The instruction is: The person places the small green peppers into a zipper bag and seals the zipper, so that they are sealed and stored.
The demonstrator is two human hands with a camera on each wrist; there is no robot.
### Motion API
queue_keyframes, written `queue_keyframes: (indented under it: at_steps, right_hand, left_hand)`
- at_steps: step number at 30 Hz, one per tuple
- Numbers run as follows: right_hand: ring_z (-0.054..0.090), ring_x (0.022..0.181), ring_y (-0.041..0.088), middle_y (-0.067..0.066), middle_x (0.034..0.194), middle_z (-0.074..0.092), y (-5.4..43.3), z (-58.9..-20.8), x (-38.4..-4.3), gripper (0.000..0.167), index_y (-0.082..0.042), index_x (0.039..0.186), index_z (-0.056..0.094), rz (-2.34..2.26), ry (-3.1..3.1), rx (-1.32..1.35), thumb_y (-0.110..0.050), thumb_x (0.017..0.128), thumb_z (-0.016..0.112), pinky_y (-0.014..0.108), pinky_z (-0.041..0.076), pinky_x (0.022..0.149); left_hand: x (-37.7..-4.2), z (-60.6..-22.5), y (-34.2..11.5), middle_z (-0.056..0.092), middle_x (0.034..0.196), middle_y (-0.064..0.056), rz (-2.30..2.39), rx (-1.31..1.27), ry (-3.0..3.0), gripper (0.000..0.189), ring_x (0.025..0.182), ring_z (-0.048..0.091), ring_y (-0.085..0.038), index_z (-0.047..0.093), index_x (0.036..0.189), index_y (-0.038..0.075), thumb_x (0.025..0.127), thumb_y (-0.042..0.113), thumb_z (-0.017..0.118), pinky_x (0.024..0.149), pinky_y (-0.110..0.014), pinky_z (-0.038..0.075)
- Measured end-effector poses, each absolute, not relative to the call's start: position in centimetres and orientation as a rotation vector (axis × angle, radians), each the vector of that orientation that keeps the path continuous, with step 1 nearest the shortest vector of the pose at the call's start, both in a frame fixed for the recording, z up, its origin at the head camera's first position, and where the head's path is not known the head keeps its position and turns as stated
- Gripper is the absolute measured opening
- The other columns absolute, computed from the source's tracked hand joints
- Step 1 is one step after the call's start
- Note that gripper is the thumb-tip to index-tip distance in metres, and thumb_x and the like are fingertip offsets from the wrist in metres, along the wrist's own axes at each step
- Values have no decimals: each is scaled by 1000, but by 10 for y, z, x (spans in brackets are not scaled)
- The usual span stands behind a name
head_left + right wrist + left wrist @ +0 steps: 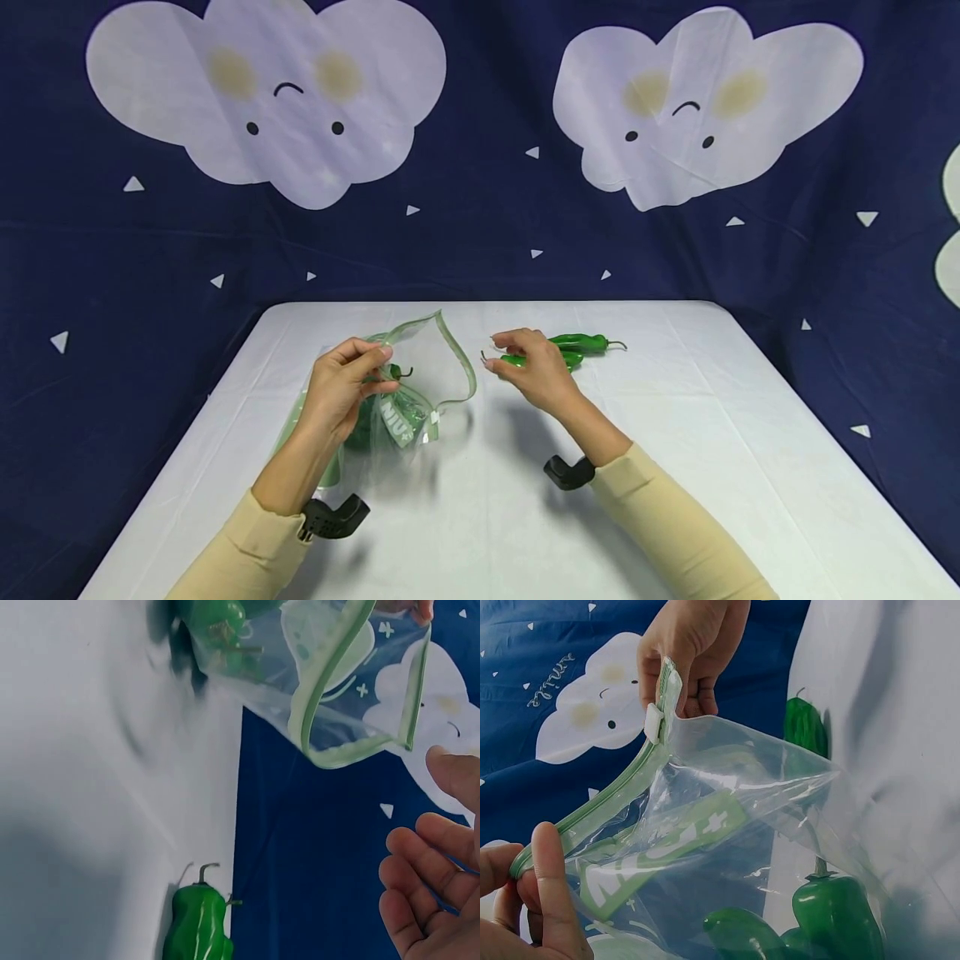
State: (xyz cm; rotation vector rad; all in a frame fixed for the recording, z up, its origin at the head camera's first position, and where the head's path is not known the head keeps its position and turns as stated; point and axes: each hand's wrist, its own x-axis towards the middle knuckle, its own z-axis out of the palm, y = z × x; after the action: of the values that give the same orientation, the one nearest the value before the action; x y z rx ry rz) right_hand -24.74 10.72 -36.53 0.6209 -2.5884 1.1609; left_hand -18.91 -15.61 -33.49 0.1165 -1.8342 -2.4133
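Observation:
My left hand [341, 383] pinches the green zip edge of a clear slider bag [705, 795] between thumb and fingers. The bag's mouth stands apart, facing right, with a white slider [654, 724] on its zip. Inside the bag lie several green peppers [836, 911], one with its stem up. My right hand [534, 367] hovers to the right of the bag's mouth with nothing in its grasp, thumb and fingers spread [409, 859]. Beyond it, green peppers [581, 342] lie on the table, partly hidden by the hand in the head view.
A white-covered table [675, 467] carries everything. A green-and-clear flat item [330, 468] lies under and left of the bag. Behind the table hangs a dark blue cloth [480, 225] with clouds and small triangles.

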Motion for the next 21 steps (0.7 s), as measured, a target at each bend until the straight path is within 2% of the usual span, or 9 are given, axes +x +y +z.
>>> queue_keyframes:
  at_steps: [5,12,21]
  right_hand:
    - [62,101,26,6,111,67,116,-369,-250,40,-12,115,65,1173,-2600,582,-29,81,75,41,58,87]
    - [61,104,27,6,113,67,130,-374,-252,42,-12,117,64,1206,-2638,521,-32,81,74,46,56,91]
    - [57,113,28,7,117,66,145,-384,-260,42,-13,118,63,1169,-2679,454,-34,83,73,44,54,95]
  left_hand:
    - [-189,-334,-156,58,76,4,-2408,116,-1838,16,61,55,-8,63,73,14,85,5,68,61,-28,65]
    - [-189,-335,-156,59,77,3,-2408,120,-1848,16,60,55,-8,62,73,13,86,4,67,61,-28,65]
    - [-189,-336,-157,57,76,4,-2401,121,-1855,16,61,55,-8,63,73,14,86,6,67,62,-28,65]
